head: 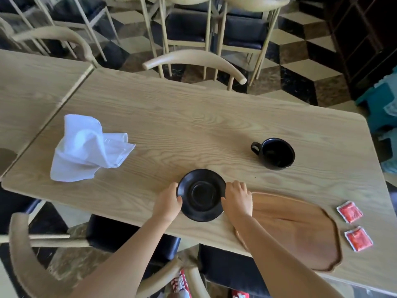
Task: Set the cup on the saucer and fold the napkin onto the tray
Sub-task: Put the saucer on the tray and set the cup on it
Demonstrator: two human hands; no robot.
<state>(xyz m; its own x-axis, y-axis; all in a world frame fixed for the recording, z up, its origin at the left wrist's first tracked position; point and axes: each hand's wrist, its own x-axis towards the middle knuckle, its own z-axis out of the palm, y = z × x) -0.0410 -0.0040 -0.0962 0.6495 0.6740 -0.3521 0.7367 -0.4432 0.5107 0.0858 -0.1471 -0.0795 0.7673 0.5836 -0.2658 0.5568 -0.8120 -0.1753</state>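
Head view: black saucer [201, 195] sits on light wood table [171, 117] near front edge, gripped at both sides. Left hand [168, 203] clasps left rim, thumb over top; right hand [237, 200] clasps right rim. Wooden tray [300, 229] lies just right of saucer, right forearm crossing its near corner. Black cup [274, 153] stands upright, apart, beyond tray, handle pointing left. White napkin [86, 149] lies crumpled at far left. Two red sachets [354, 224] rest right of tray.
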